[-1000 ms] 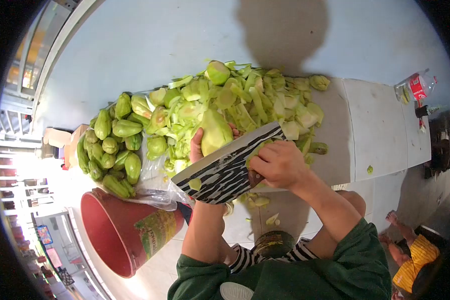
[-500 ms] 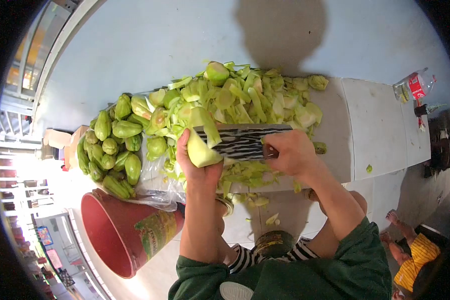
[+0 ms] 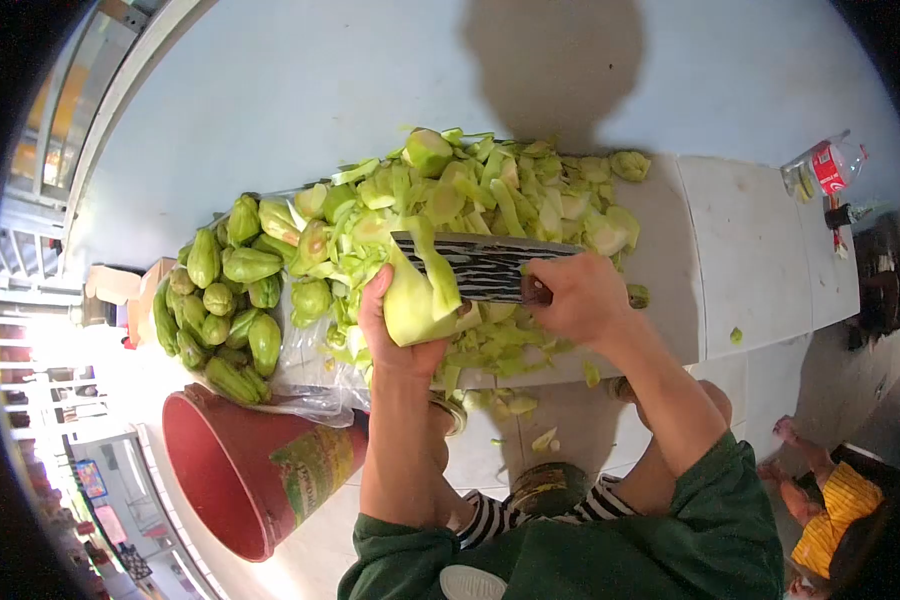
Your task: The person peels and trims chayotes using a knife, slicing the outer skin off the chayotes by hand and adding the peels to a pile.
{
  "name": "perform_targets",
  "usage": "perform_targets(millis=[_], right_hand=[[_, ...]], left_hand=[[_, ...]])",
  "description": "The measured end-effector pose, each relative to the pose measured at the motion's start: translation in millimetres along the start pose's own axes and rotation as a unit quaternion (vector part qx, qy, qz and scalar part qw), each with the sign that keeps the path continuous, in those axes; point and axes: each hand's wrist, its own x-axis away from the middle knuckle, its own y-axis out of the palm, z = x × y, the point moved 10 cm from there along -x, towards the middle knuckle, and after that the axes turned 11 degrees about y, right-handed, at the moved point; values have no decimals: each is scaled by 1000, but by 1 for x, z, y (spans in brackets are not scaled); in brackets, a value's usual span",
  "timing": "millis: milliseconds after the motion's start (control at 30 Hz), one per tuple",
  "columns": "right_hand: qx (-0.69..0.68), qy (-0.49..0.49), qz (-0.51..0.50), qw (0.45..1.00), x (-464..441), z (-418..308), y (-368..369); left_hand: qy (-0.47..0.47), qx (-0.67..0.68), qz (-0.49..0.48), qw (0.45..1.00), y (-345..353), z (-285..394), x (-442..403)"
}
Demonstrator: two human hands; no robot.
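My left hand (image 3: 395, 335) is closed around a pale green chayote (image 3: 410, 308), its flesh bared by peeling. In my right hand (image 3: 582, 300) is the handle of a cleaver (image 3: 485, 268), whose broad blade has a black-and-white wavy pattern. The blade lies against the chayote's upper side, and a long strip of peel (image 3: 433, 262) hangs over the blade's tip end. Beneath and beyond both hands spreads a heap of green peelings (image 3: 510, 195). A partly peeled chayote (image 3: 428, 152) rests on top of the heap.
Several whole chayotes (image 3: 250, 265) are piled at the left. A red bucket (image 3: 220, 480) lies tipped below them, near clear plastic (image 3: 315, 400). A plastic bottle (image 3: 832, 168) is on the tiled ledge (image 3: 745, 240) at right. Another person's yellow sleeve (image 3: 838, 515) shows at lower right.
The chayote has turned in my left hand, showing more bare flesh. The peel strip now hangs lower, and the cleaver has shifted slightly upward in view.
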Motion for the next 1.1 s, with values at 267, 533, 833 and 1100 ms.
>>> perform_targets(millis=[267,533,833,1100], right_hand=[[-42,138,-27,989,-7,36,12],[-53,-112,15,992,14,-22,9],[-32,-244,155,957,43,-64,-5],[-98,-150,48,983,21,-30,-6]], left_hand=[[-18,30,-9,999,13,-1,-1],[73,26,114,990,-27,13,-7],[-26,165,-4,986,-1,-19,-5],[82,37,58,994,1,10,-4]])
